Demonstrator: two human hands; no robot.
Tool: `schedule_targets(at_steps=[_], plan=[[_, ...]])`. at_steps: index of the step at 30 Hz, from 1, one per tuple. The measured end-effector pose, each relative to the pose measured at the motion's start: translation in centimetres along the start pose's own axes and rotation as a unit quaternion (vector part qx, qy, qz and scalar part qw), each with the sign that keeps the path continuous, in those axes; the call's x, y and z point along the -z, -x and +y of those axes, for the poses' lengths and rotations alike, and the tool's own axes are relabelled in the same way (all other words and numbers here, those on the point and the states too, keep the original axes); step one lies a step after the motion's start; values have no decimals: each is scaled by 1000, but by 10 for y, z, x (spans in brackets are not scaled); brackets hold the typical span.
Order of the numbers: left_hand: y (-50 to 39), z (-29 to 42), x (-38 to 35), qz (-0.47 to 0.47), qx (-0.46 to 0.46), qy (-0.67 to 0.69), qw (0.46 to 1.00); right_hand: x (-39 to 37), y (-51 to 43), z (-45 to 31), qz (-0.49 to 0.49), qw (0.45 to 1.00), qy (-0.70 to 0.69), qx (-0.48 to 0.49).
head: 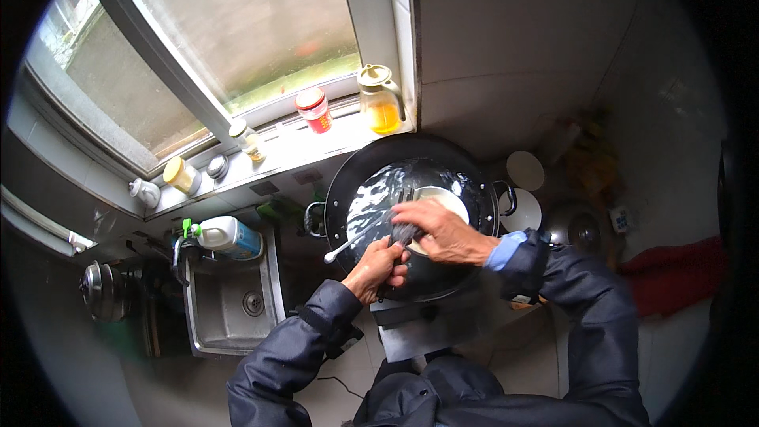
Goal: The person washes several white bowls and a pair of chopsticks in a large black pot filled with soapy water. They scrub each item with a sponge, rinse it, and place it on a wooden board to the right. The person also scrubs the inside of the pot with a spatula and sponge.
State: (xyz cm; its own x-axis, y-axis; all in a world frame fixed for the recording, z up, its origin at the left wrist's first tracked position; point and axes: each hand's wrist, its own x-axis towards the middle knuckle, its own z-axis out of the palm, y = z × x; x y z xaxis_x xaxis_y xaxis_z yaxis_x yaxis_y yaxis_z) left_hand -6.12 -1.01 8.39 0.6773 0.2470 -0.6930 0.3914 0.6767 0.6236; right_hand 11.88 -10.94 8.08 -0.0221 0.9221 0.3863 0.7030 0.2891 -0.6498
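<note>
A large black two-handled wok (pixel 409 145) holding water (pixel 370 198) sits before me. Over it, my left hand (pixel 378 270) grips the handle of a dark slotted utensil (pixel 406 194), whose tines show just beyond my right hand's fingers. My right hand (pixel 447 231) presses a grey scrubber (pixel 405 233), apparently steel wool, around the utensil's shaft. Partly under my right hand, a white bowl (pixel 458 207) rests in the wok. A thin utensil with a white-tipped handle (pixel 330 257) leans across the wok's left rim; its other end is hidden.
A steel sink (pixel 228 320) lies to the left, with a white jug-shaped bottle (pixel 228 236) at its back edge. An oil pot (pixel 381 101) and a red-lidded jar (pixel 314 110) stand on the windowsill. White dishes (pixel 522 212) and a pot lid (pixel 578 228) are right of the wok.
</note>
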Motion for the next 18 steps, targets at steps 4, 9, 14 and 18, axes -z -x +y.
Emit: schedule_targets(at_steps=[4, 9, 14, 18], plan=[[4, 0, -2, 4, -7, -24, 1000, -13, -16, 27, -39, 998, 49, 28], [22, -2, 10, -15, 2, 26, 1000, 9, -16, 67, -23, 992, 107, -63], [31, -3, 15, -29, -43, 61, 997, 23, -6, 64, -135, 971, 184, -77], [26, -2, 17, -39, -86, 117, 989, 10, 11, 58, -208, 947, 242, -34]])
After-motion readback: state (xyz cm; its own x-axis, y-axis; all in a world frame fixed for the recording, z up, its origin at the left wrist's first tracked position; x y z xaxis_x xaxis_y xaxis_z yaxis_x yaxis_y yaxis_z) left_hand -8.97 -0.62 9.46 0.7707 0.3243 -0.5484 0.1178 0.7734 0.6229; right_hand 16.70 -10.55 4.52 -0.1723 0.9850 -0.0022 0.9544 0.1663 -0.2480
